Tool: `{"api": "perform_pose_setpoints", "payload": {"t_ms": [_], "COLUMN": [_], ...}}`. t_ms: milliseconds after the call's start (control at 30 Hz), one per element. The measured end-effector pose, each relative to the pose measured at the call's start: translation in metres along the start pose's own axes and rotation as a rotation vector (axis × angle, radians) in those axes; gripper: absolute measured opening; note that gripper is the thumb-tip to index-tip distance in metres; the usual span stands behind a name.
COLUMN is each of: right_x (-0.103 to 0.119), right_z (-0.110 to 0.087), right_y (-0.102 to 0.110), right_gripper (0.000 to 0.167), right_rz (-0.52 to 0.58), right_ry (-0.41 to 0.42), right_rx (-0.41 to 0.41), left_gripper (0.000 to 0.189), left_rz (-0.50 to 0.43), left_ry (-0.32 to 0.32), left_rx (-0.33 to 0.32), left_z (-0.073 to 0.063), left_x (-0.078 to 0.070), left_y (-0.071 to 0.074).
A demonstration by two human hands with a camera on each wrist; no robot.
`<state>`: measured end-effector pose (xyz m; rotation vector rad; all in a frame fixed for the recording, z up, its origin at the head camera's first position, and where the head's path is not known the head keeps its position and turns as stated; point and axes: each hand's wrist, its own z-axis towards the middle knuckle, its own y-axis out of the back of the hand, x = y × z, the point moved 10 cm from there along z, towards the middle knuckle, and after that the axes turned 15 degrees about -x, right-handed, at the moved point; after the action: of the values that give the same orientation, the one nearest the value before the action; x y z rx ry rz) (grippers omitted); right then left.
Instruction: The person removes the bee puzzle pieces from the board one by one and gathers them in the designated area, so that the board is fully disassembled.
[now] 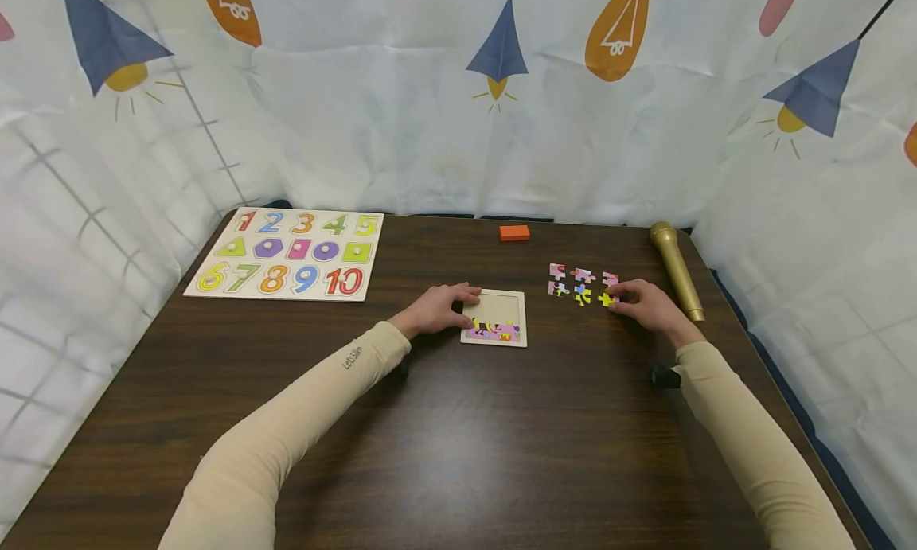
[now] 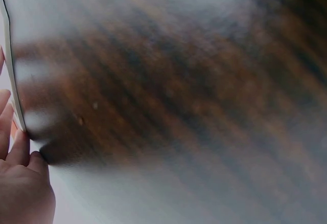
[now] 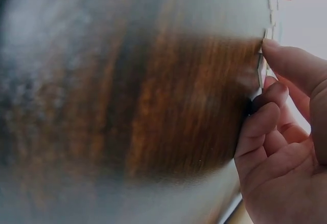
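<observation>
My left hand [image 1: 438,308] holds the left side of a small square puzzle tray [image 1: 494,298], thumb near its lower left and fingers near the top corner. Pink, yellow and black pieces [image 1: 497,330] fill the tray's bottom strip; bare light board shows above. In the left wrist view, fingers [image 2: 19,150] lie against the tray's pale edge. At the right, my right hand [image 1: 648,305] pinches a yellow puzzle piece [image 1: 606,299] at the end of the loose pieces. Thumb and fingers [image 3: 294,63] meet the pieces at the table surface, seen edge-on in the right wrist view.
Several loose puzzle pieces [image 1: 582,275] lie in two rows right of the tray. A number board [image 1: 286,255] is at the back left, an orange block [image 1: 513,232] at the back, and a gold microphone [image 1: 677,270] near the right edge. A printed curtain [image 1: 430,136] surrounds the dark table [image 1: 444,438].
</observation>
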<state>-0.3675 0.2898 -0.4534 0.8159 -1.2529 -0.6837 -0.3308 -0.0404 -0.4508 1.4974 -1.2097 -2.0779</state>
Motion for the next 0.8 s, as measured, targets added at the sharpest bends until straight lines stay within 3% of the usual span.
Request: {"api": "perform_pose_setpoints", "payload": {"t_ms": [233, 367, 467, 800], "right_x": [0.001, 0.013, 0.034, 0.135], "right_z": [0.002, 0.002, 0.003, -0.010], "right_y": [0.004, 0.003, -0.004, -0.052], "right_gripper": [0.040, 0.042, 0.041, 0.035], "right_rz": [0.042, 0.097, 0.140, 0.230], "right_ry": [-0.025, -0.066, -0.058, 0.136], "right_rx": [-0.010, -0.018, -0.015, 0.071], "left_gripper": [0.050, 0.050, 0.051, 0.057], "left_rz": [0.000, 0.013, 0.021, 0.050], "left_ry": [-0.001, -0.016, -0.034, -0.095], "left_rx": [0.003, 0.016, 0.016, 0.022], "left_z": [0.000, 0.000, 0.000, -0.003], "left_x": [0.000, -0.001, -0.001, 0.000], "left_y": [0.000, 0.001, 0.004, 0.010]}}
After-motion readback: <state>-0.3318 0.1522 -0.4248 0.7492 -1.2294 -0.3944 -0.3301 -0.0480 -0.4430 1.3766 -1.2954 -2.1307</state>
